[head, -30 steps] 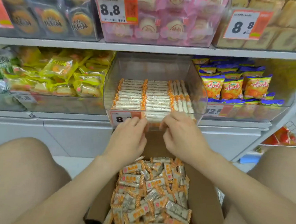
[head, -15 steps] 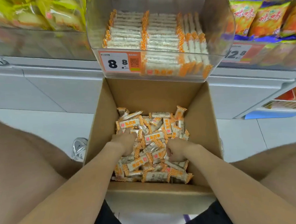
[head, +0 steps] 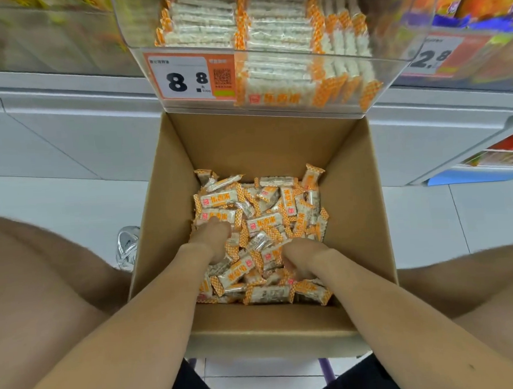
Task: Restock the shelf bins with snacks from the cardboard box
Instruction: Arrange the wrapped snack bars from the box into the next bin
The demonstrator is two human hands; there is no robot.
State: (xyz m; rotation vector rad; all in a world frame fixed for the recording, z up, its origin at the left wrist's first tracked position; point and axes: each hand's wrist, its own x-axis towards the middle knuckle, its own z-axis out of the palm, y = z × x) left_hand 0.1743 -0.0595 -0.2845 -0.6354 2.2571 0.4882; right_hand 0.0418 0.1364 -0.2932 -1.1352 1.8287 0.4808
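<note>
Left hand [head: 212,241] and right hand [head: 301,260] buried in snack bars [head: 265,223] — grips hidden — an overfull handful could spill before the shelf bin [head: 391,77].

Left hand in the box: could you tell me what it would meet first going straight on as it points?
Most likely the snack packets piled in the cardboard box: the left hand points forward and down into them, fingertips hidden among them. How deep is unclear.

left hand [head: 211,241] and right hand [head: 300,262] are sunk into snacks [head: 265,223] in the cardboard box [head: 261,140].
</note>
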